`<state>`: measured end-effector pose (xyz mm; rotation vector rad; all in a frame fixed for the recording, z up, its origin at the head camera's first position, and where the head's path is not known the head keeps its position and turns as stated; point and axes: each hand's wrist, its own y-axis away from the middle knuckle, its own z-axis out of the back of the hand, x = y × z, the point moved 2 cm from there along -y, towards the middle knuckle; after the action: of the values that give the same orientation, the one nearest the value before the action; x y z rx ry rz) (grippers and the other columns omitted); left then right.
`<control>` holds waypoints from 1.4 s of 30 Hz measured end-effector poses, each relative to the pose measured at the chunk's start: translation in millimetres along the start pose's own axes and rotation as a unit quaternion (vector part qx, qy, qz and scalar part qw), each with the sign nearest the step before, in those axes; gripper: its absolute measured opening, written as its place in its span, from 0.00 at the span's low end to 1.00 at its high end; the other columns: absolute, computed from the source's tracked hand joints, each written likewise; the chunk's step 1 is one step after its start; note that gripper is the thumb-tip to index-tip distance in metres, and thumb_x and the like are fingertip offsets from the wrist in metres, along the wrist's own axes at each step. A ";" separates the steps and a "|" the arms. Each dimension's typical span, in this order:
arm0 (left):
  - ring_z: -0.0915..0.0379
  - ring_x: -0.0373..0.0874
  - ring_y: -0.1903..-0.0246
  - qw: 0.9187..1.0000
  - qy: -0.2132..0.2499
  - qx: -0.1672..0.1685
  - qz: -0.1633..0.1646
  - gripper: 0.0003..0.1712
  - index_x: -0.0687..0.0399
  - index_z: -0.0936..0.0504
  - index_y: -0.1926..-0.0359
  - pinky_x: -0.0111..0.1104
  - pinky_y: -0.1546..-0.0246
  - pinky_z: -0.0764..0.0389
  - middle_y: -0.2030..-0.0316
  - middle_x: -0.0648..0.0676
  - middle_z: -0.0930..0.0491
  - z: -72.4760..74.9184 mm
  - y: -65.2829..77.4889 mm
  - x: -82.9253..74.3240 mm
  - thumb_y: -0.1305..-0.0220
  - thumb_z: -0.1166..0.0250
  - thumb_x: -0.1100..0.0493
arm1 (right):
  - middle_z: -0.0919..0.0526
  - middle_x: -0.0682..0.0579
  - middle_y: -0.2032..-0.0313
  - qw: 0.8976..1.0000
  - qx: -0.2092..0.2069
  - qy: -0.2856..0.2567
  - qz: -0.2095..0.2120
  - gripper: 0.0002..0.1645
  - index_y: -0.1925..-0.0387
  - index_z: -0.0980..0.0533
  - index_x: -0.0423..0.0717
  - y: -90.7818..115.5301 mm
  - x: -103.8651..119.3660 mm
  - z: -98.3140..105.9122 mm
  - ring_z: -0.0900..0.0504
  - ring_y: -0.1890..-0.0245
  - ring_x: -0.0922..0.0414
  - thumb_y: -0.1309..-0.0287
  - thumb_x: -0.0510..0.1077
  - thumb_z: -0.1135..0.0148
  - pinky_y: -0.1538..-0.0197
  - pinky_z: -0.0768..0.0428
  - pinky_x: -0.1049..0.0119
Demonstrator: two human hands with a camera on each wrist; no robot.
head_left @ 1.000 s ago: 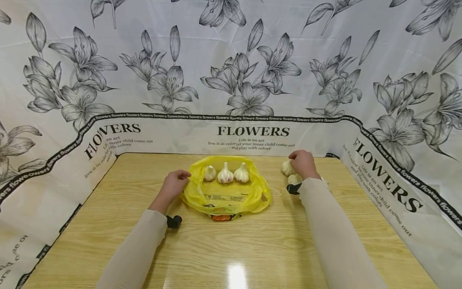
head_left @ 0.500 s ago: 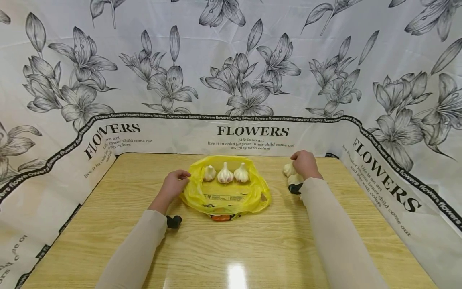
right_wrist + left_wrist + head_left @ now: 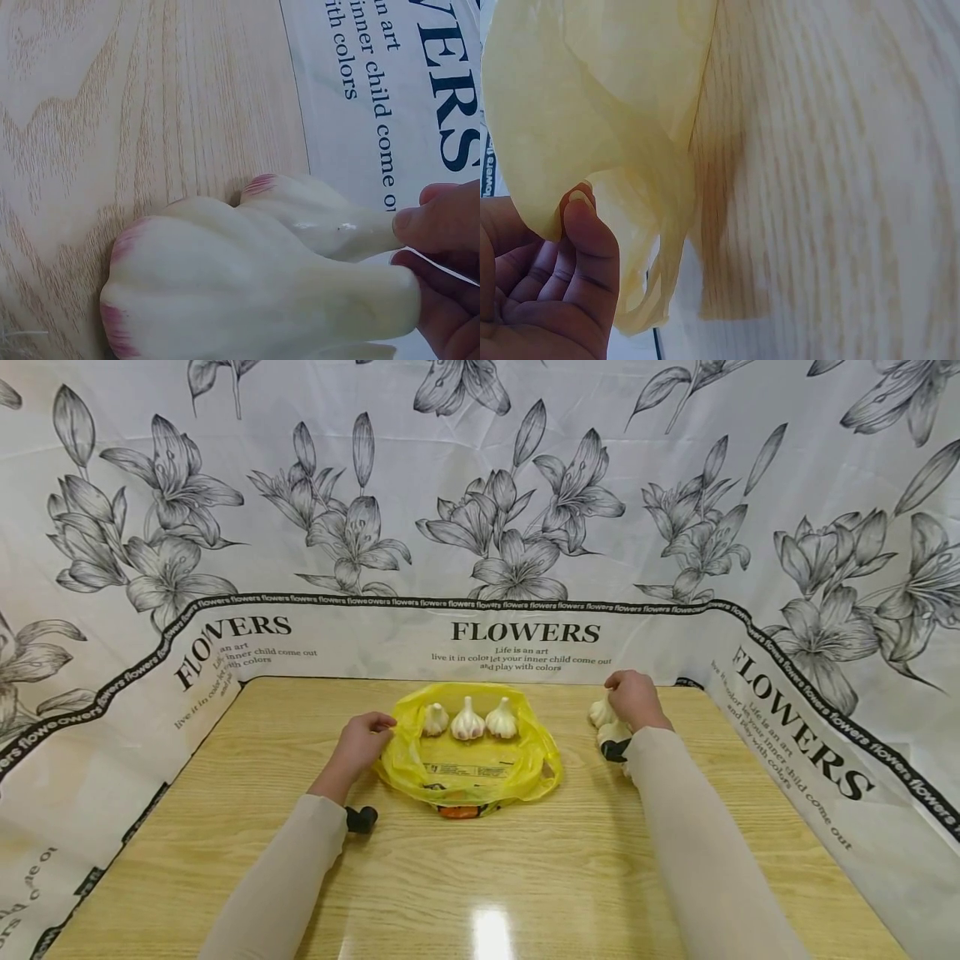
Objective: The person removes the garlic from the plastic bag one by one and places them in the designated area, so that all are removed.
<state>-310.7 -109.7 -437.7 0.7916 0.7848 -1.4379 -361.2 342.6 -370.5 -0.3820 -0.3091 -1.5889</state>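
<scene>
My left hand (image 3: pixel 363 743) pinches the left edge of a yellow plastic bag (image 3: pixel 397 760), which lies spread open on the table. Thumb and fingertips meet on the thin film (image 3: pixel 630 112) in the left wrist view. Three garlic bulbs (image 3: pixel 468 723) sit upright in a row inside the bag. To the right of the bag, my right hand (image 3: pixel 636 700) reaches over more garlic. Its thumb and finger pinch the stem of the farther garlic bulb (image 3: pixel 322 214) in the right wrist view. A nearer garlic bulb (image 3: pixel 225 285) stands in front of it, partly cut off below.
The wooden table (image 3: pixel 480 868) has a bright reflection at the front. A white cloth (image 3: pixel 525 647) with flower drawings and lettering encloses the back and both sides. Small black devices (image 3: pixel 362 820) are worn at both wrists. My right hand and sleeve hide part of the right-hand garlic.
My right hand has shifted very slightly to the right, and the garlic at it appears slightly shifted too. The left hand, the bag and the three bulbs in it look unchanged.
</scene>
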 end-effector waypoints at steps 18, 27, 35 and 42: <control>0.27 0.48 0.61 1.000 0.000 0.006 0.008 0.13 0.58 0.22 0.48 0.30 0.65 0.24 0.52 0.61 0.23 2.0 -5.8 -0.4 0.30 0.45 0.63 | 0.24 0.36 0.42 0.998 -0.017 0.001 0.067 0.21 0.45 0.24 0.37 -1.8 44.1 0.4 0.27 0.42 0.38 0.38 0.36 0.51 0.44 0.25 0.44; 0.27 0.49 0.59 1.000 -0.007 0.001 0.009 0.13 0.58 0.21 0.48 0.31 0.65 0.24 0.53 0.60 0.23 3.1 -7.8 -0.8 0.30 0.46 0.63 | 0.21 0.40 0.45 0.994 -0.035 -0.021 0.099 0.19 0.46 0.23 0.40 3.6 72.6 -4.3 0.25 0.43 0.41 0.36 0.41 0.44 0.42 0.26 0.45; 0.27 0.49 0.60 1.000 -0.006 0.002 0.014 0.13 0.58 0.22 0.48 0.30 0.64 0.24 0.53 0.60 0.23 3.9 -7.8 -2.0 0.30 0.45 0.63 | 0.19 0.41 0.46 0.990 -0.036 -0.057 0.127 0.20 0.47 0.22 0.41 8.2 95.5 -9.7 0.24 0.44 0.42 0.38 0.45 0.40 0.43 0.25 0.47; 0.29 0.49 0.61 1.000 -0.017 0.004 0.012 0.13 0.58 0.21 0.48 0.30 0.66 0.25 0.54 0.60 0.23 4.2 -7.0 -2.4 0.31 0.45 0.63 | 0.19 0.42 0.48 0.988 -0.032 -0.066 0.135 0.22 0.47 0.22 0.43 14.2 112.4 -18.1 0.22 0.47 0.44 0.39 0.50 0.37 0.44 0.24 0.49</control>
<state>-317.6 -111.8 -433.4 0.7775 0.7419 -1.4296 -351.9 232.5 -339.6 -0.5572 -0.2945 -1.3126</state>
